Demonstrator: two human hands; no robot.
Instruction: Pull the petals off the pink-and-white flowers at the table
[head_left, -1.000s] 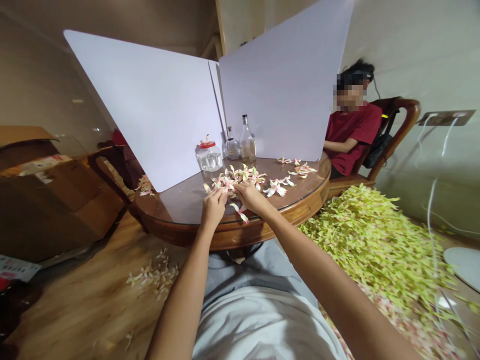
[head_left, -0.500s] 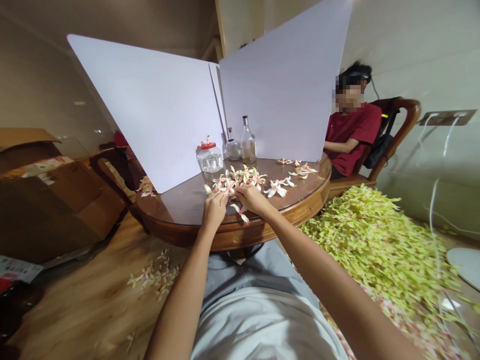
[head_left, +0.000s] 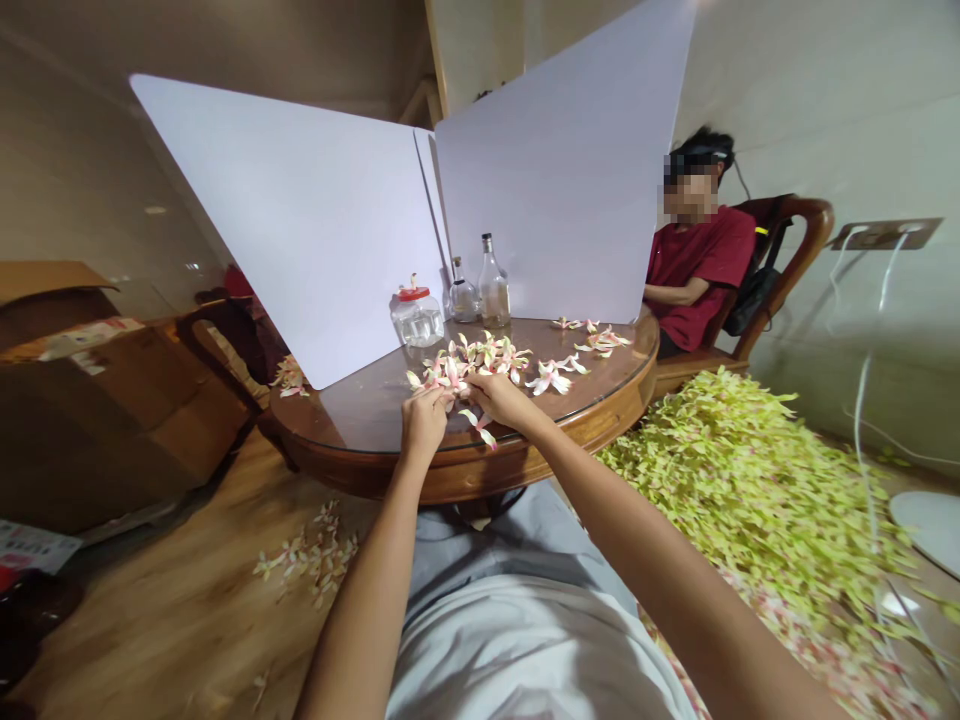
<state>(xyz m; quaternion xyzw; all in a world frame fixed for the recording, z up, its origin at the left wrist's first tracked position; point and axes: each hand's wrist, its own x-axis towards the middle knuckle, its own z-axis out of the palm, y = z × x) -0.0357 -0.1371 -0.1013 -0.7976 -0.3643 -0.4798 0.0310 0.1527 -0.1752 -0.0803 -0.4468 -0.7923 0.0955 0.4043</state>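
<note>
My left hand is closed in a pinch just above the table, its fingertips at a pink-and-white flower. My right hand pinches the same flower from the other side, and the fingers hide much of it. Behind both hands lies a heap of white, pink and pale green flowers, which look artificial. A loose flower piece lies near the table edge, below my right hand. Further right is another white flower.
The round wooden table carries a red-lidded jar, two glass bottles and white upright boards. A person in a red shirt sits at right. A large yellow-green pile covers the floor; cardboard boxes stand left.
The view has shifted slightly. Both hands stay close together in a pinch, with the left hand's fingers turned a little; the flowers on the table look unmoved.
</note>
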